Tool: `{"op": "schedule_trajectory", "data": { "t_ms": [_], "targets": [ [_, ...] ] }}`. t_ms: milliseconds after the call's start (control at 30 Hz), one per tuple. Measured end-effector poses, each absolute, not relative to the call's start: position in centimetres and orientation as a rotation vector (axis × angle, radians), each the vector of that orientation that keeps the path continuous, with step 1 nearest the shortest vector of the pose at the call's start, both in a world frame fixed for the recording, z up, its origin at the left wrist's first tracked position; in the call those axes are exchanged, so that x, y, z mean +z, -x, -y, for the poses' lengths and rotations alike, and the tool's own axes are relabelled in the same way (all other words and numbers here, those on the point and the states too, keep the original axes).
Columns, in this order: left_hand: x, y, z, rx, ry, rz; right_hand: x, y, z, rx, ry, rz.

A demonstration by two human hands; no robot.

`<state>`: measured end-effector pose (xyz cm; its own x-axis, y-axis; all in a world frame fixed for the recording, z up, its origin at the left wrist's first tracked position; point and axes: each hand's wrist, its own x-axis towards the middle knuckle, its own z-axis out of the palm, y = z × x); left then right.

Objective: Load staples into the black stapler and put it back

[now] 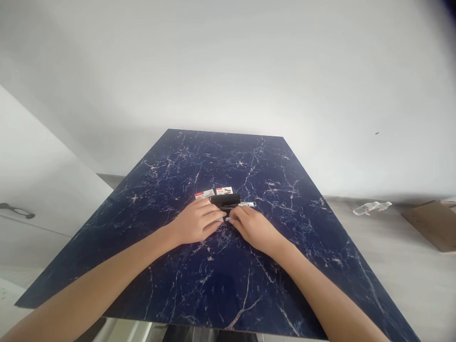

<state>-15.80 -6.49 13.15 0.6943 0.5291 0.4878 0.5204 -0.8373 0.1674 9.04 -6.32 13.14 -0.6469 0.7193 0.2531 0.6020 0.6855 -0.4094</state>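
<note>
A black stapler [225,198] lies across the middle of the blue table, with its silver metal rail [248,204] showing at the right. My left hand [200,220] is closed at the stapler's left end, fingers bent over it and partly hiding it. Just right of it, my right hand [254,227] pinches a small silver strip [230,218], perhaps a row of staples, close to the stapler's near side. The fingertips of both hands almost meet. Behind the stapler are two small white and red boxes, a left box [204,194] and a right box [224,191].
The dark blue marbled table [221,161] reaches toward a white wall [228,66]. On the floor to the right lie clear plastic bottles [370,207] and a brown cardboard piece [432,225]. A white cabinet with a dark handle [17,210] stands at the left.
</note>
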Motion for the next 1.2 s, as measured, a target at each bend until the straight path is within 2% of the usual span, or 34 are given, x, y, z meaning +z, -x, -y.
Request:
{"op": "schedule_trajectory", "data": {
  "t_ms": [300,567,833,1067,1200],
  "targets": [
    [12.4,15.4,7.4,1.024,-2.495,-0.988,13.6,-8.0,7.3,0.855,0.898,2.073],
    [13.3,14.5,8.6,0.943,-1.996,-1.138,13.5,-8.3,7.4,0.739,0.796,2.101],
    [13.3,14.4,8.7,1.032,-2.061,-1.175,13.9,-8.5,6.9,0.761,0.829,2.075],
    [12.9,15.5,7.8,1.306,-2.251,-1.206,14.8,-13.8,3.4,0.509,1.224,1.951],
    [12.7,16.0,7.0,1.318,-2.167,-1.326,13.6,-15.1,2.1,0.573,1.262,2.089]
  ]
}}
